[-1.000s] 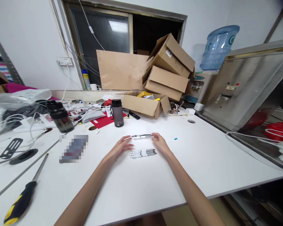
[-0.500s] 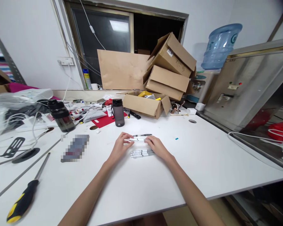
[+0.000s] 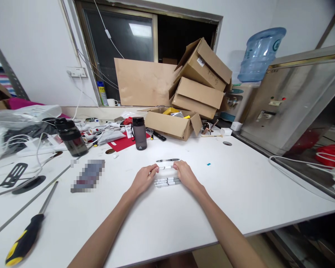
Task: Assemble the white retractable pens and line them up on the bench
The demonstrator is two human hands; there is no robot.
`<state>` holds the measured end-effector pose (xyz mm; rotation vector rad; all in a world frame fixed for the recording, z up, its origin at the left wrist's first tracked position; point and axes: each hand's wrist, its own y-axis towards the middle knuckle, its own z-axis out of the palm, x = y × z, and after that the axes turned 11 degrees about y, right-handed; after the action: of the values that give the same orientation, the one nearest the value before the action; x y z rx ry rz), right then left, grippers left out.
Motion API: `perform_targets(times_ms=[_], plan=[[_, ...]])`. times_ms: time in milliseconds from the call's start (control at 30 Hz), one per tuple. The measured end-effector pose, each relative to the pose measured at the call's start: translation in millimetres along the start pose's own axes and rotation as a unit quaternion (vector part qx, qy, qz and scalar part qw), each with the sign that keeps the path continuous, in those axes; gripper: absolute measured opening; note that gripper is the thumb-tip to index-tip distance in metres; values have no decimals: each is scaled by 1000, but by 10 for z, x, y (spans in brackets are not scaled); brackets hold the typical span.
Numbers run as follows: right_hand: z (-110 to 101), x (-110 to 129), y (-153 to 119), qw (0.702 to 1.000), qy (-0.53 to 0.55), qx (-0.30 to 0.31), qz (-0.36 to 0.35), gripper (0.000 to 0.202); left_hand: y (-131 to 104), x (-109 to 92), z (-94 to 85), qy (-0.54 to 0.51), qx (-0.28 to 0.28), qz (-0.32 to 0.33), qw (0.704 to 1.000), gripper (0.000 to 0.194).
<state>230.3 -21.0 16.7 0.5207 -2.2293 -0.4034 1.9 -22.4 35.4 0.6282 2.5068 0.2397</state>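
Observation:
Between my hands a white pen (image 3: 166,167) lies crosswise, just above the white table. The fingers of my left hand (image 3: 144,178) are closed on its left end. My right hand (image 3: 185,174) pinches the right end, and the fingertips of both hands cover the pen's ends. Just beyond it, a dark pen (image 3: 167,160) rests on the table. Nearer to me, several white and grey pens (image 3: 166,182) lie side by side in a row, their right ends close to my right hand.
A dark bottle (image 3: 140,134) stands beyond the pens, beside an open cardboard box (image 3: 169,124). At left are a second bottle (image 3: 72,137), a blurred-out flat object (image 3: 88,176) and a screwdriver (image 3: 28,236). A small blue scrap (image 3: 209,164) lies to the right.
My left fingers have curled in and closed around the pen's left end. My right hand has tightened at the other end, and the pen sits slightly lower in view.

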Motion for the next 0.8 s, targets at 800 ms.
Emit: perform_targets(times_ms=[800], plan=[[-67,-1,-4,949,313,-12,44,24,16,67,-13,-30,-20,-5,999,36]])
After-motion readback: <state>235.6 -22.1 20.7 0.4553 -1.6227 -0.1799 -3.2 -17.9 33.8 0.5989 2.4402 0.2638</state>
